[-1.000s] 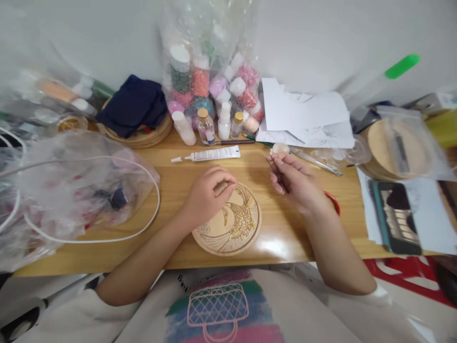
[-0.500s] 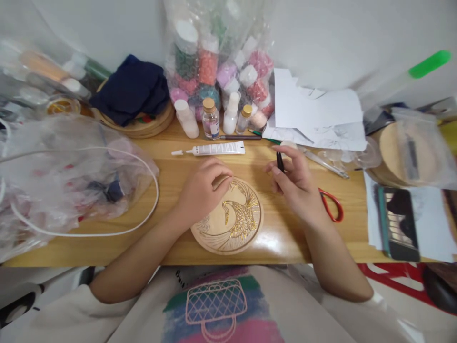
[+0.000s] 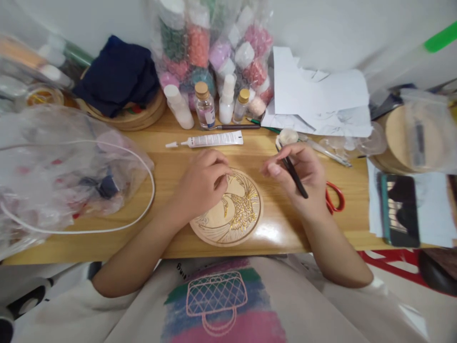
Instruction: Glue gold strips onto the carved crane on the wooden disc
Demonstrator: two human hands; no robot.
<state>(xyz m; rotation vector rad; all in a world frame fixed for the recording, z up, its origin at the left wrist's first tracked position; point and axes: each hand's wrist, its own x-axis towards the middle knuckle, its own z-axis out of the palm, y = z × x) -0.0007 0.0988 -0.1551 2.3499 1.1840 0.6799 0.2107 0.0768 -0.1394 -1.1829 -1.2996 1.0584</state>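
Observation:
A round wooden plaque point(image 3: 210, 233) lies near the table's front edge, carved with a bird whose body and neck lines are gold. My left hand point(image 3: 204, 183) rests over its upper left part, thumb and fingers pressed together; whatever may be between them is hidden. To the right of the plaque and above the table, my right hand point(image 3: 302, 174) is closed around slim black tweezers point(image 3: 295, 177), which slant with the upper end toward a small round white container point(image 3: 288, 136). A white tube point(image 3: 216, 139) with a narrow nozzle lies behind the plaque.
Small bottles point(image 3: 205, 112) stand at the back before a bag of colored jars point(image 3: 198, 45). Red-handled scissors point(image 3: 335, 197) lie beside my right wrist. A phone point(image 3: 402, 209) rests on papers at right. On the left, a white cable point(image 3: 107, 231) loops over a plastic bag point(image 3: 46, 176).
The black tweezers have swung in my right hand, so their long side now shows across the palm. My left hand stays on the plaque. The whole view has shifted slightly.

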